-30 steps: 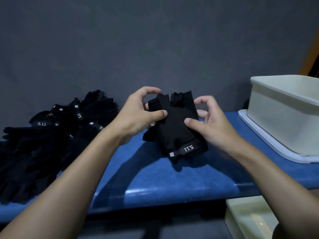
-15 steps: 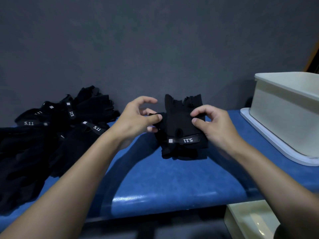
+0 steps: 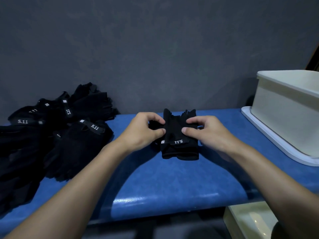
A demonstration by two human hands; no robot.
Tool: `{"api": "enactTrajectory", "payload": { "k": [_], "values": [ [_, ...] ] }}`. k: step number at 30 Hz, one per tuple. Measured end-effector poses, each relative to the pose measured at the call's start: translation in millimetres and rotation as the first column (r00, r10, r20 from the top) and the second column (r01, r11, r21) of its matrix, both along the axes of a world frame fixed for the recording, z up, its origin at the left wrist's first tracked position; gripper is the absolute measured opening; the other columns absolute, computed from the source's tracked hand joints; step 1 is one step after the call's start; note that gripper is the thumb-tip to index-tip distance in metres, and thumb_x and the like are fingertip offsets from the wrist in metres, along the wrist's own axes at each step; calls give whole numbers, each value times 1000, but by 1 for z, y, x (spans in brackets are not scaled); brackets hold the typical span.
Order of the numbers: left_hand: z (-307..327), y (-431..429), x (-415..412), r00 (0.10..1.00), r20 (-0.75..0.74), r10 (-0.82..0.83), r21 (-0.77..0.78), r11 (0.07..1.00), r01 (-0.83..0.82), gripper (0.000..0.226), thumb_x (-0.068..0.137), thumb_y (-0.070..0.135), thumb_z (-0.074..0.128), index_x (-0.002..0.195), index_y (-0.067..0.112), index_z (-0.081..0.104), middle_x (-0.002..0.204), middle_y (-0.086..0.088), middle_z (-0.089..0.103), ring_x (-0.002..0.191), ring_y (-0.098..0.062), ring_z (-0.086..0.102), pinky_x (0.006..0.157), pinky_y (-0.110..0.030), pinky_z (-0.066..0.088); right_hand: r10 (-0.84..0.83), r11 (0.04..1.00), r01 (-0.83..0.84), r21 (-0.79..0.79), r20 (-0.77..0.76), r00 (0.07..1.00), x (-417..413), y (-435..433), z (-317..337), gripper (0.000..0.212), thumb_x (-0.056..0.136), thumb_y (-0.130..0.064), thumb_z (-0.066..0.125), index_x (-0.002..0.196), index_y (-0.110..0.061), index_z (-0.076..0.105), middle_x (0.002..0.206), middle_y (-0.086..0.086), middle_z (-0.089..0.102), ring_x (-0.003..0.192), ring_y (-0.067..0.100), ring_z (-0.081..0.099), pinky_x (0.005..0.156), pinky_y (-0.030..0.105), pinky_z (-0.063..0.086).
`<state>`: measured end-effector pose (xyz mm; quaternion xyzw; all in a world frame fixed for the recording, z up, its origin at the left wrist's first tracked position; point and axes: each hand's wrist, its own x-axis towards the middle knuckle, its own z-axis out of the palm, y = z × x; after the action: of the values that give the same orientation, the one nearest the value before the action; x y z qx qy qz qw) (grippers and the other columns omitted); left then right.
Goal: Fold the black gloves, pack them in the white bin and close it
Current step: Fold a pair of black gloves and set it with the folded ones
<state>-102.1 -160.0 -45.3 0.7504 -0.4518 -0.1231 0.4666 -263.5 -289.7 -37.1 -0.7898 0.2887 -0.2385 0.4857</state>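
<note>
Closest to me is the glossy blue padded bench top [image 3: 155,183], and all the work lies on it. A little further, at the middle, are the black fingerless fabric gloves [image 3: 179,150]. They seem to be a pair laid together, with the white "5.11" wrist strap toward me and the finger stubs toward the wall. The left hand [image 3: 146,131] pinches their left edge between the thumb and curled fingers. The right hand [image 3: 205,133] pinches the right edge in the same way.

I judge that the fold is in progress. To do it well, I would keep both pinches level and bring the sides over the middle so that the edges meet evenly. Then I would press the fold flat on the bench before letting go, because this soft cloth may spring open.

Further left, the loose pile of black gloves [image 3: 57,135] waits, apart from the hands. At the right, the white plastic bin [image 3: 283,114] stands open on a flat white lid [image 3: 269,140], well apart from the pair.
</note>
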Motion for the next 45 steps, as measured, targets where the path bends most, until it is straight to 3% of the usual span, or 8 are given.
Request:
{"api": "enactTrajectory", "payload": {
  "k": [4,10,18,26,33,36,40,45],
  "values": [
    [3,-1,-2,999,45,9,-9,1000,-9,14,84,17,77,97,20,75,89,9,71,70,2,64,75,-16,51,15,994,-11,110,-34,999,-2,1,1,29,85,-15,75,113,-12,66,93,4,72,84,14,69,81,25,56],
    [-7,-1,-1,975,223,7,155,987,-43,32,89,37,69,117,22,68,109,12,54,106,-11,55,98,-29,46,-78,971,33,-237,-184,980,-3,-5,-11,30,90,-37,66,117,-23,66,112,-7,66,105,12,61,98,32,47],
    [-12,5,-11,879,446,-170,321,947,20,55,92,58,47,143,37,48,153,13,35,142,-11,27,117,-39,22,-126,960,58,-275,-237,963,-4,-16,-20,25,86,-45,67,107,-33,68,113,-11,67,114,16,59,106,45,41],
    [-10,3,-11,849,503,-162,262,965,30,75,85,58,39,150,22,40,150,16,38,135,-6,35,114,-33,27,-103,945,62,-321,-112,988,-2,-18,-23,37,83,-36,74,117,-25,66,113,-11,53,101,12,55,103,47,40],
    [-15,4,-8,861,487,-146,256,967,19,70,90,66,39,150,29,40,150,16,35,138,-7,30,116,-37,25,-155,940,33,-340,-339,928,-5,-23,-26,37,88,-53,61,119,-32,66,123,-12,63,127,16,48,104,37,30],
    [-12,6,-6,866,483,-134,222,975,27,77,80,72,30,144,33,48,142,17,38,133,-6,32,115,-35,26,-174,906,35,-423,-294,940,-6,-21,-24,36,91,-51,58,122,-34,63,126,-9,55,128,16,39,97,37,26],
    [-12,7,-4,858,507,-80,143,990,7,48,89,57,40,124,35,64,118,18,42,112,-8,42,104,-34,34,-25,896,-59,-440,-184,983,-8,-14,-22,34,90,-50,59,122,-40,60,123,-21,51,124,6,34,101,34,23],
    [-8,7,4,899,437,8,136,988,-75,23,98,35,50,113,33,67,114,10,49,92,-13,57,89,-37,48,195,864,-305,-401,-292,936,-17,-8,-17,46,81,-63,64,123,-46,57,120,-30,51,128,2,30,111,38,20]
  ]
}}
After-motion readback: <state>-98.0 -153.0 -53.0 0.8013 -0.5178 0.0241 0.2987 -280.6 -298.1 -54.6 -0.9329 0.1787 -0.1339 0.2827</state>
